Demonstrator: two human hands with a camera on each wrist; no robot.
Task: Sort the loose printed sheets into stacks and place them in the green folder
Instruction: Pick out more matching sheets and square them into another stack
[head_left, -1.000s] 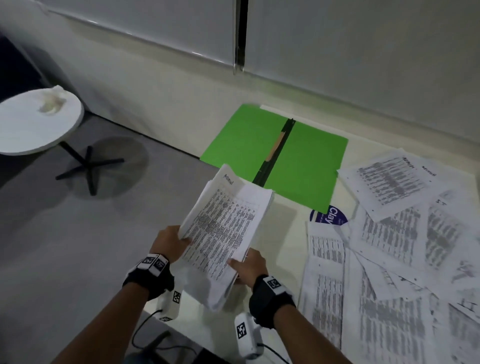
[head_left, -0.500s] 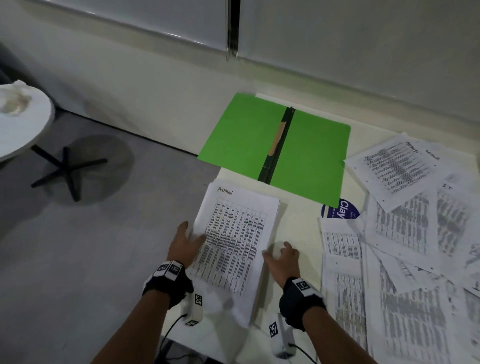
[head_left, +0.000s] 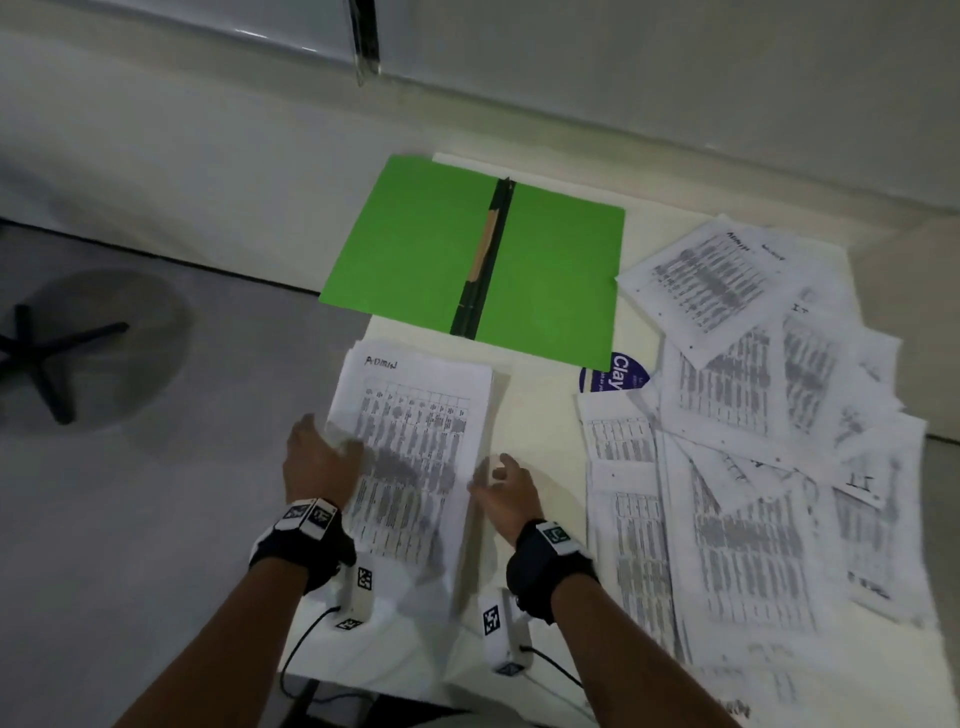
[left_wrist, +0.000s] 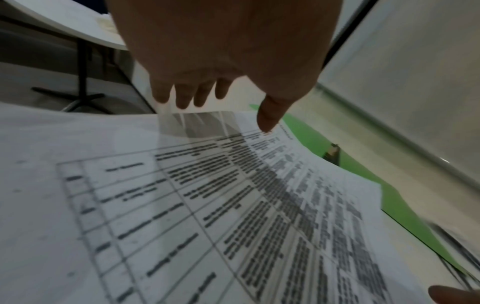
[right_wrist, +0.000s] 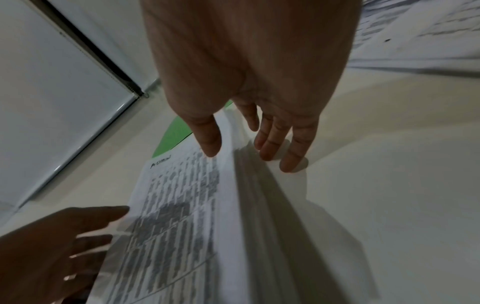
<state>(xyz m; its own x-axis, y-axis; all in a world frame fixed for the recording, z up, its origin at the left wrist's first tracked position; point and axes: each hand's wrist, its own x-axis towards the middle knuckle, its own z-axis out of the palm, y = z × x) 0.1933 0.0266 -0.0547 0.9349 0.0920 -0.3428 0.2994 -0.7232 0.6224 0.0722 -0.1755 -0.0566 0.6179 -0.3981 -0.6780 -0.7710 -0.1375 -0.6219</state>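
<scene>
A stack of printed sheets headed "ADMIN" lies flat near the table's front left, just below the open green folder. My left hand is at the stack's left edge with straight fingers, the thumb over the top sheet. My right hand is at the stack's right edge, fingers straight and touching the table. Neither hand grips the paper. The folder lies open with a dark spine and a tan strip down its middle.
Several loose printed sheets lie scattered and overlapping across the right half of the white table. A round blue sticker shows below the folder. The table's left edge drops to grey floor, where a black table base stands.
The stack was held up in both hands a second ago; it now lies flat on the table, and both hands have let go and rest at its side edges.
</scene>
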